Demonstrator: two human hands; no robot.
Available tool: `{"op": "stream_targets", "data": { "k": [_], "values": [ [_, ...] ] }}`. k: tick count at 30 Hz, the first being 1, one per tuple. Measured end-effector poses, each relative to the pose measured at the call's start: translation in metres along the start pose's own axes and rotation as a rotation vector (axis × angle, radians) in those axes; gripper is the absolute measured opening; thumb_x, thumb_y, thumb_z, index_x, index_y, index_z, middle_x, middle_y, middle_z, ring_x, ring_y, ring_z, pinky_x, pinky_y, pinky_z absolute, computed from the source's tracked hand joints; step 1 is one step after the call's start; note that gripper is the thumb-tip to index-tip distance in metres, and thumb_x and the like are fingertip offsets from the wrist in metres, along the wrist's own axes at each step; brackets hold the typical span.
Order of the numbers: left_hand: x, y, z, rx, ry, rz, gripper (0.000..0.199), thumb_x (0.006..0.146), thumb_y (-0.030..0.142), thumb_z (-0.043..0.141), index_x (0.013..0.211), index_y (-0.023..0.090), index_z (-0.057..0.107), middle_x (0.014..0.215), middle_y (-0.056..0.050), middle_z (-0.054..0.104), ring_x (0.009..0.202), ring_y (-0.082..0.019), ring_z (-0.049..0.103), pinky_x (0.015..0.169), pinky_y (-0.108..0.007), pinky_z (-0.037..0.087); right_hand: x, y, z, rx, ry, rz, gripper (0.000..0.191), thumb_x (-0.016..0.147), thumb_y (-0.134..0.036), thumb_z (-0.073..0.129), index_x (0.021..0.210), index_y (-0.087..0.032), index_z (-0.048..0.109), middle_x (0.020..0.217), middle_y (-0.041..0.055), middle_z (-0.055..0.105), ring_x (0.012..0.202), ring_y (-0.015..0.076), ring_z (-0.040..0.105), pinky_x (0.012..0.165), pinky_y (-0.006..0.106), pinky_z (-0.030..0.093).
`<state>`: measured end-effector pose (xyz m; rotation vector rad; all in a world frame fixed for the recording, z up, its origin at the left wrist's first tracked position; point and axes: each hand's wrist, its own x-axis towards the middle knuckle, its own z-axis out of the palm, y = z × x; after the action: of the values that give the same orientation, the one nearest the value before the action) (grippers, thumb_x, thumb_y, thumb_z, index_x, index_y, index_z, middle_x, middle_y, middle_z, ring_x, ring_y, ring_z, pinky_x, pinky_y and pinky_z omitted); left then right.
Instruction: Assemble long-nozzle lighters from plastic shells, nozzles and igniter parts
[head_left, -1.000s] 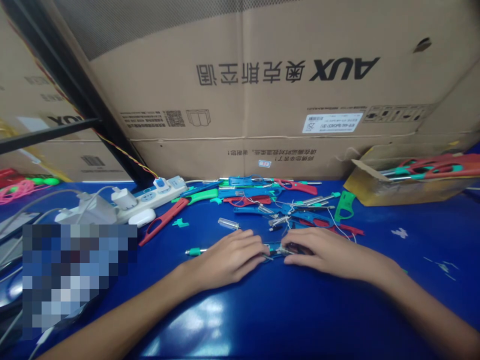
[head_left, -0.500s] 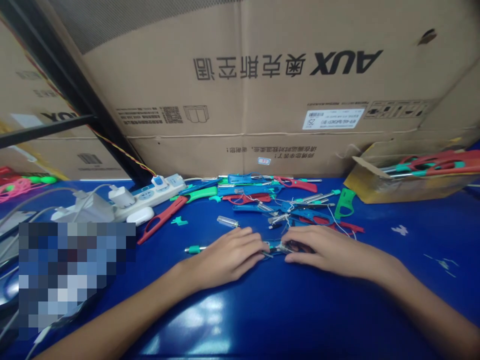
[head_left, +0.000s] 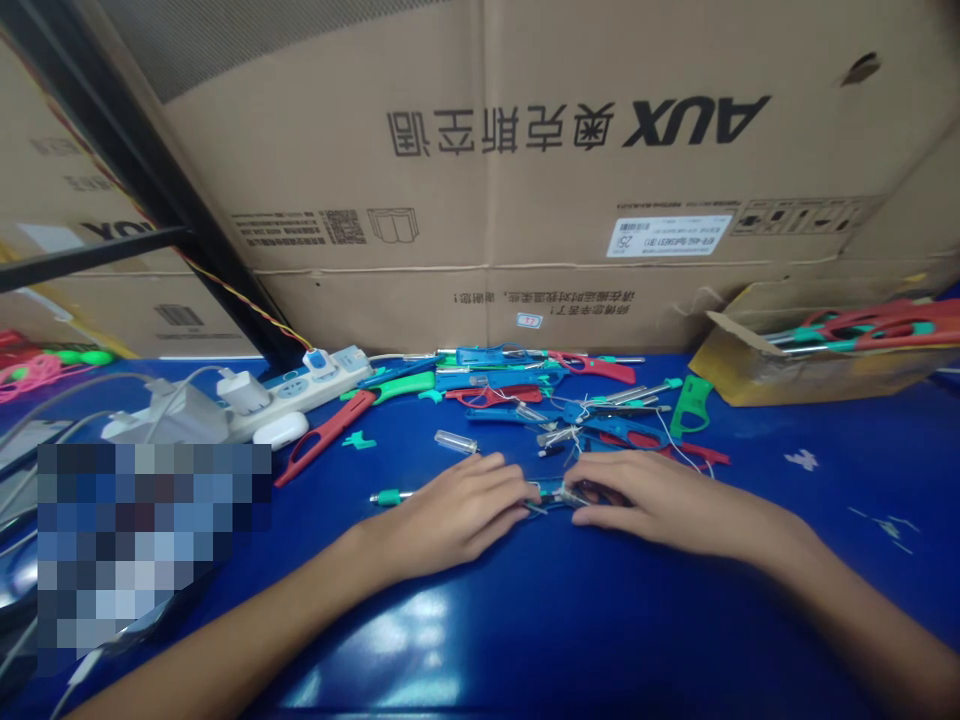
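A partly assembled long-nosed lighter [head_left: 390,497], with a metal tube and a teal collar, lies low over the blue table. My left hand [head_left: 461,515] is closed around its middle and hides much of it. At the other end, my right hand [head_left: 652,505] has its fingers closed on the lighter's inner parts, where a bit of clear plastic shows between the hands. The fingertips and exact grip of my right hand are partly hidden. Just beyond my left hand is a clear fuel tank [head_left: 455,441].
Behind my hands is a heap of red, blue and green lighter shells [head_left: 499,378] with wires and metal tubes. An open cardboard box [head_left: 795,378] of lighters stands at right. A power strip [head_left: 300,392] with chargers lies left, near a red shell [head_left: 322,440]. A large carton [head_left: 480,210] backs the table.
Hardly anything differs. Both hands keep the same hold on the lighter, and the view has shifted very slightly.
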<state>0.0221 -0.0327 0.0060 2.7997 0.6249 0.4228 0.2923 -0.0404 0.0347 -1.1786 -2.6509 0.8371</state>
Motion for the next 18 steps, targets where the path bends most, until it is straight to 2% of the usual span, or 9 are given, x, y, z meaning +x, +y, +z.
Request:
{"op": "stream_targets", "data": {
  "k": [7,18],
  "values": [
    [-0.0006,0.0003,0.0004,-0.001,0.030,0.007,0.023,0.105,0.024,0.041,0.119,0.019,0.058,0.099,-0.005,0.062,0.091,-0.018,0.055,0.089,-0.034,0.046,0.0005,0.0007,0.0007,-0.017,0.000,0.000,0.030,0.097,-0.051,0.052,0.106,-0.024,0.063,0.104,0.0022,0.068,0.091,0.0189,0.063,0.075,0.029,0.044],
    [0.0001,0.0006,-0.0010,-0.002,0.016,0.011,0.023,0.105,0.024,0.041,0.119,0.018,0.058,0.098,-0.005,0.063,0.090,-0.018,0.055,0.090,-0.034,0.046,-0.0012,0.0002,0.0000,-0.005,0.000,0.001,0.030,0.097,-0.051,0.052,0.108,-0.025,0.062,0.106,0.0018,0.068,0.094,0.0196,0.063,0.077,0.030,0.044]
  ]
}}
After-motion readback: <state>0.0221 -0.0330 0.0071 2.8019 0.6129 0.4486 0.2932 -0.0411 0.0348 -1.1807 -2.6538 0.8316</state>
